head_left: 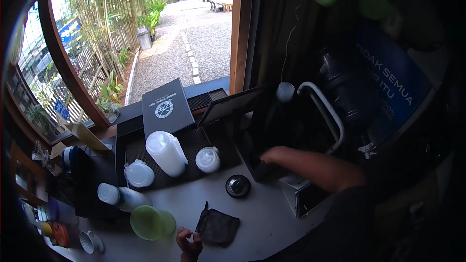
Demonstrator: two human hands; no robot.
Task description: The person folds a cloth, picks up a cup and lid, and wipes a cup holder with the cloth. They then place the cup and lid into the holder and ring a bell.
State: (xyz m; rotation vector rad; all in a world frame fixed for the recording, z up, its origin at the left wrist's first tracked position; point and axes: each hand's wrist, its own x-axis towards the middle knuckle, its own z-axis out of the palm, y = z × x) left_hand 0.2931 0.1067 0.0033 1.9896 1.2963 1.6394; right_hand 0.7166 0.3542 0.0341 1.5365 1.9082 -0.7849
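Note:
My left hand is at the bottom edge, fingers loosely curled with a gap between the tips and nothing visible in them. Right beside it lies a small dark drawstring pouch on the white counter. A translucent green cup stands just to that hand's left. My right arm stretches across to a dark box-like object behind the counter bell. Shadow swallows most of my right hand, so its fingers and anything in them are hidden.
White-lidded containers stand on a black mat, with a black printed box behind. A tilted screen is near the window. At right are a white-framed sign, a curved metal rail and a water jug.

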